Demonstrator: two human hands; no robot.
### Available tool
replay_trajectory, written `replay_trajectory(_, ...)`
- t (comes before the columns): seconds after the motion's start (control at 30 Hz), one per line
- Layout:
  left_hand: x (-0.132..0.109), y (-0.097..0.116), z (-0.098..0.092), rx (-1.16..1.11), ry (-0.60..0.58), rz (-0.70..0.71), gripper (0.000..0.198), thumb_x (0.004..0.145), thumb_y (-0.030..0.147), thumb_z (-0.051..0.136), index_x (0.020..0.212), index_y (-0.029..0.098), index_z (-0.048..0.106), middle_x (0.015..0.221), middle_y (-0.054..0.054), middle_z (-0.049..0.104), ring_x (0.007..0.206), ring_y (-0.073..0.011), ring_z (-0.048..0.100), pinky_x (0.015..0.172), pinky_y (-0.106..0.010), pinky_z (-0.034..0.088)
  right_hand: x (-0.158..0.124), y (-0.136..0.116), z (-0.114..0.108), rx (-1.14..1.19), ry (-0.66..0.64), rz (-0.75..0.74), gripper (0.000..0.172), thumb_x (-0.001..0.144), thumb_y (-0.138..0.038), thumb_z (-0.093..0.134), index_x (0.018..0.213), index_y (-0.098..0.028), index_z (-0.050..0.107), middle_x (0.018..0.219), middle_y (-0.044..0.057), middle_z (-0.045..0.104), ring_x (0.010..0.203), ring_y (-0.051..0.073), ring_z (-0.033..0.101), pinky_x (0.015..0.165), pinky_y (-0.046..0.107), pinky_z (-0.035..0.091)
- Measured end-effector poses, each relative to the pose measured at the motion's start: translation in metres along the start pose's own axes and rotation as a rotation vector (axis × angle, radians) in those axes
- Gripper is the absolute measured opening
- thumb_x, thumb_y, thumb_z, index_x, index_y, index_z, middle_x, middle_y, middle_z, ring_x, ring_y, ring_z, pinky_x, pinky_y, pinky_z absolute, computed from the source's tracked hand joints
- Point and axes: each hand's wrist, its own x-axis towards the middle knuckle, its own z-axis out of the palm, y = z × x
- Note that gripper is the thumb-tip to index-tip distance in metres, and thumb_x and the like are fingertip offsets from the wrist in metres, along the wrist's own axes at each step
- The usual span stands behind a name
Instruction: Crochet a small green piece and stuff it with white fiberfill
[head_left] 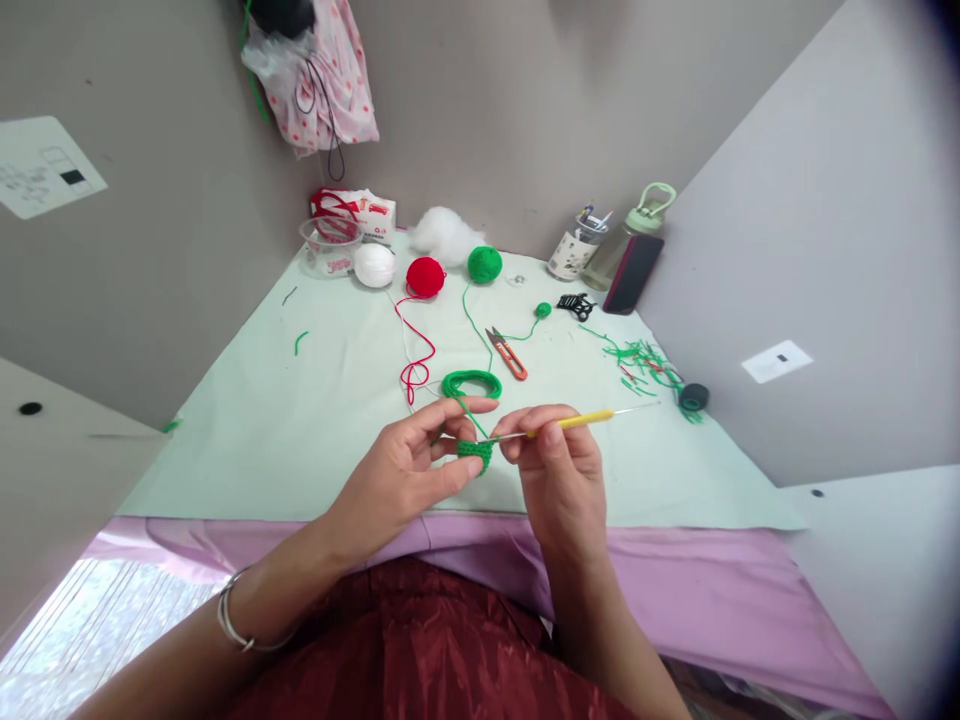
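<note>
My left hand (416,455) pinches a small green crochet piece (475,456) between thumb and fingers, with green yarn running over its index finger. In my right hand (562,460) is a crochet hook (585,419) with a yellow handle, held like a pencil. The hook's metal tip points left and meets the top edge of the crochet piece. Just beyond my left fingertips lies a loose coil of green yarn (471,384). From behind it a strand leads back to a green yarn ball (484,264).
Orange-handled thread snips (508,354) lie beyond the coil. Farther back are a red yarn ball (425,277), a white yarn ball (374,265) and white stuffing (446,235). Green yarn scraps (643,362), a phone (634,274) and a bottle (619,245) are on the right.
</note>
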Motion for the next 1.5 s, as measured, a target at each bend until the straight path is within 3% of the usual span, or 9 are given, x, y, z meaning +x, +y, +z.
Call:
replay_trajectory(0.27, 0.0, 0.002, 0.0, 0.045, 0.002, -0.011, 0.033, 0.088, 0.025, 0.076, 0.122, 0.025, 0.075, 0.094, 0.0, 0.06, 0.093, -0.0171, 0.059, 0.096, -0.035, 0.049, -0.001, -0.009, -0.009, -0.171, -0.139, -0.133, 0.018, 0.105, -0.031, 0.061, 0.097, -0.025, 0.075, 0.089, 0.003, 0.08, 0.076, 0.016, 0.068, 0.067, 0.03, 0.054)
replay_trajectory(0.43, 0.001, 0.0, 0.004, 0.234, 0.115, 0.091, 0.021, 0.087, 0.021, 0.073, 0.107, 0.024, 0.076, 0.098, -0.003, 0.064, 0.099, -0.0197, 0.061, 0.099, -0.036, 0.047, -0.009, -0.019, -0.01, -0.557, -0.26, -0.376, 0.023, 0.104, -0.012, 0.057, 0.112, -0.025, 0.074, 0.102, 0.006, 0.081, 0.095, 0.02, 0.073, 0.083, 0.036, 0.057)
replay_trajectory(0.57, 0.003, -0.002, 0.006, 0.309, 0.192, 0.177, 0.015, 0.084, 0.019, 0.074, 0.099, 0.023, 0.076, 0.096, -0.004, 0.065, 0.097, -0.0206, 0.061, 0.1, -0.038, 0.047, -0.016, -0.017, -0.008, -0.843, -0.315, -0.584, 0.027, 0.099, -0.01, 0.062, 0.118, -0.026, 0.073, 0.111, 0.009, 0.081, 0.092, 0.021, 0.072, 0.077, 0.037, 0.058)
replay_trajectory(0.63, 0.003, -0.001, 0.005, 0.216, 0.176, 0.117, 0.018, 0.084, 0.022, 0.076, 0.102, 0.023, 0.076, 0.096, -0.004, 0.065, 0.097, -0.0205, 0.061, 0.098, -0.037, 0.048, -0.016, -0.015, -0.006, -0.785, -0.277, -0.555, 0.025, 0.101, -0.012, 0.06, 0.115, -0.027, 0.074, 0.11, 0.009, 0.081, 0.092, 0.022, 0.073, 0.077, 0.038, 0.059)
replay_trajectory(0.77, 0.001, 0.001, 0.001, 0.01, 0.074, 0.006, 0.019, 0.085, 0.027, 0.081, 0.102, 0.023, 0.076, 0.099, -0.003, 0.064, 0.095, -0.0185, 0.059, 0.092, -0.033, 0.05, -0.009, -0.012, -0.003, -0.413, -0.074, -0.307, 0.022, 0.107, -0.022, 0.053, 0.105, -0.026, 0.074, 0.097, 0.005, 0.08, 0.082, 0.019, 0.072, 0.074, 0.036, 0.059)
replay_trajectory(0.93, 0.0, 0.0, -0.001, -0.049, 0.025, -0.013, 0.029, 0.087, 0.027, 0.081, 0.115, 0.027, 0.077, 0.096, -0.001, 0.06, 0.093, -0.0164, 0.057, 0.09, -0.03, 0.05, -0.002, -0.006, -0.002, -0.167, -0.023, -0.118, 0.018, 0.106, -0.033, 0.059, 0.098, -0.025, 0.073, 0.09, 0.002, 0.079, 0.069, 0.014, 0.068, 0.071, 0.032, 0.059)
replay_trajectory(1.13, 0.001, 0.0, 0.0, -0.041, 0.027, -0.013, 0.024, 0.087, 0.026, 0.08, 0.111, 0.026, 0.077, 0.091, 0.001, 0.058, 0.088, -0.0145, 0.055, 0.088, -0.029, 0.049, -0.001, -0.005, -0.001, -0.156, -0.001, -0.069, 0.022, 0.104, -0.04, 0.061, 0.094, -0.024, 0.071, 0.087, 0.003, 0.078, 0.067, 0.015, 0.067, 0.068, 0.032, 0.059)
replay_trajectory(1.5, 0.001, -0.001, 0.0, -0.013, 0.046, -0.022, 0.029, 0.086, 0.025, 0.08, 0.115, 0.025, 0.076, 0.093, 0.0, 0.059, 0.09, -0.0153, 0.057, 0.091, -0.031, 0.049, -0.002, -0.006, -0.002, -0.177, -0.039, -0.105, 0.022, 0.106, -0.038, 0.059, 0.094, -0.023, 0.072, 0.088, 0.003, 0.079, 0.068, 0.015, 0.068, 0.068, 0.032, 0.059)
